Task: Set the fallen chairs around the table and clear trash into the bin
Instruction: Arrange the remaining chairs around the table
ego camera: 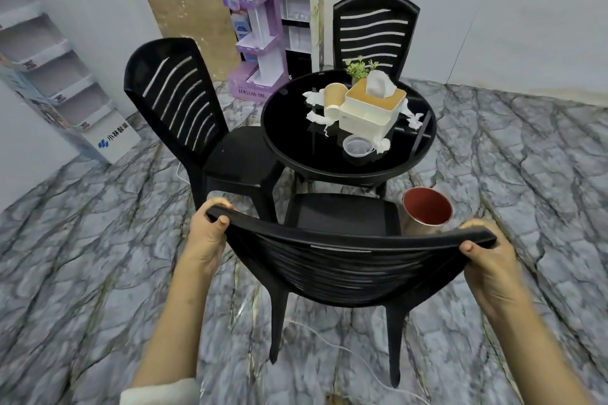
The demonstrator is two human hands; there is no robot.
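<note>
Both hands are gripping the top rail of the nearest black chair (342,260), which is standing upright at the round table.

The left hand (207,237) is wrapping its fingers over the rail's left end with the thumb pressing on the near face, and the right hand (487,253) is clamping the right end the same way. The chair is resting on its legs, its seat facing the black round table (296,138). Just beside its seat on the right, a bin (426,211) with a red inside is standing open on the marble-patterned floor (98,240). On the table, crumpled tissues (316,117), a paper cup (334,100) lying on its side, a clear plastic lid (357,145) and a tissue box (373,108) are sitting together. A left chair (184,108) and a far chair (375,33) are standing upright against the table.
</note>
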